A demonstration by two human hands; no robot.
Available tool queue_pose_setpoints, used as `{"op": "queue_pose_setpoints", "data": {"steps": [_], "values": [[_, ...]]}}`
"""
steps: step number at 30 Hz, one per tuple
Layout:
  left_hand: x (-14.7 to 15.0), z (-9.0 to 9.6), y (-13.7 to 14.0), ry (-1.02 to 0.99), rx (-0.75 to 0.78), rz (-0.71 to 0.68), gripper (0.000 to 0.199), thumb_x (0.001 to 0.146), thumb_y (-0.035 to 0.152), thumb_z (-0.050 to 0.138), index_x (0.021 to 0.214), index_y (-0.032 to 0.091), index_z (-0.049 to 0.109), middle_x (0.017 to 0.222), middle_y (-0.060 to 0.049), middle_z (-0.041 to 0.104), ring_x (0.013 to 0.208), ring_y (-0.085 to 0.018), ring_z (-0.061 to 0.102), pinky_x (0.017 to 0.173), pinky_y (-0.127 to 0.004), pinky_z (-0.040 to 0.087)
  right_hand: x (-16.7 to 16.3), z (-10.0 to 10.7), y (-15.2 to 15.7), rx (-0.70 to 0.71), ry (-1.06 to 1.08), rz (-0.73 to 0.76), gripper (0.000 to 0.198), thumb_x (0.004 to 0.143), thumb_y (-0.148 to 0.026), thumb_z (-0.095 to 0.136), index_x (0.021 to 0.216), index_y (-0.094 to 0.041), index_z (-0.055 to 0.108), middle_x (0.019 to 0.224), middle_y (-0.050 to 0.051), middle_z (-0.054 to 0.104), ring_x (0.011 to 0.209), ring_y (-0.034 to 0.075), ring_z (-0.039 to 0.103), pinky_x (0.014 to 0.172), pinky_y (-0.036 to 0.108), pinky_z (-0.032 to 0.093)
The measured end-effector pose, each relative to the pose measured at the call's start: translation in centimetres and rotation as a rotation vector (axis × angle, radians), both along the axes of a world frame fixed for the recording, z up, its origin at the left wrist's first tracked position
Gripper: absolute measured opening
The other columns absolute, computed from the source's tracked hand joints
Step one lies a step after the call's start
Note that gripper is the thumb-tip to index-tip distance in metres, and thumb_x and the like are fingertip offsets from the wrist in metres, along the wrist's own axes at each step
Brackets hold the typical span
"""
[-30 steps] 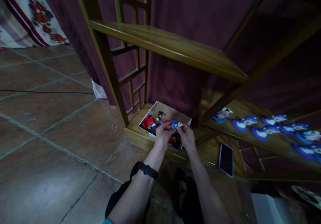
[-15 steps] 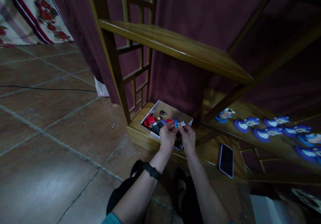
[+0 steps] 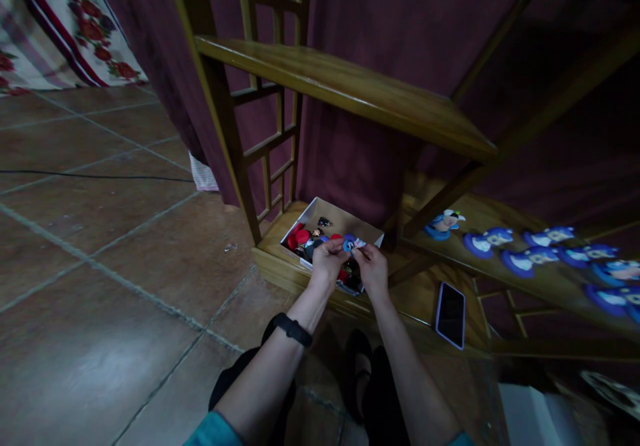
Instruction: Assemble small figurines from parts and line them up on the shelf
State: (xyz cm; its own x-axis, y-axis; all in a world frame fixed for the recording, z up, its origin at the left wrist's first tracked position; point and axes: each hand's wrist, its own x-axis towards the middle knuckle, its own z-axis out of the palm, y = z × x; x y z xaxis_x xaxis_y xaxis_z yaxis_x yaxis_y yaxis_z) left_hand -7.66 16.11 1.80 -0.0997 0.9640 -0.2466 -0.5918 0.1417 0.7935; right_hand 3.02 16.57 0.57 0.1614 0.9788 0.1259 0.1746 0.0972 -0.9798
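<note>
A small figurine [image 3: 351, 243] with a blue round base and a whitish top is held between both hands above a shallow white box [image 3: 350, 218]. My left hand [image 3: 327, 261], with a black band at the wrist, pinches the blue base side. On the other side, the fingers of my right hand [image 3: 371, 266] close on the pale end. Inside the box lie several toy figures, among them red pieces [image 3: 299, 235] and a small dark figure [image 3: 325, 222]. My hands hide part of the box's contents.
The box stands on the low wooden shelf [image 3: 273, 239]. A phone [image 3: 451, 315] lies to its right. Several blue-based figurines [image 3: 530, 259] stand in rows on the right-hand shelf. An upper board [image 3: 345, 89] juts out above, and a lattice side panel [image 3: 270, 143] rises at the left.
Both hands have shifted slightly, still holding the figurine, which has turned so more of its blue base shows. The view has moved a little.
</note>
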Motion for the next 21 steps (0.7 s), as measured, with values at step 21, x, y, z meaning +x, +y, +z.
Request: {"op": "queue_pose_setpoints", "data": {"steps": [21], "values": [[-0.5,0.6,-0.1,0.032,0.004,-0.031,0.036,0.054,0.007,0.065,0.089,0.011,0.064,0.067,-0.002,0.063,0.056,-0.009,0.055,0.055,-0.021,0.044,0.1,0.9,-0.5,-0.086,0.201,0.152,0.04,0.068,-0.034,0.064,0.106,-0.023,0.059,0.109,0.003,0.064,0.1,0.02,0.057,0.092,0.036,0.042]]}}
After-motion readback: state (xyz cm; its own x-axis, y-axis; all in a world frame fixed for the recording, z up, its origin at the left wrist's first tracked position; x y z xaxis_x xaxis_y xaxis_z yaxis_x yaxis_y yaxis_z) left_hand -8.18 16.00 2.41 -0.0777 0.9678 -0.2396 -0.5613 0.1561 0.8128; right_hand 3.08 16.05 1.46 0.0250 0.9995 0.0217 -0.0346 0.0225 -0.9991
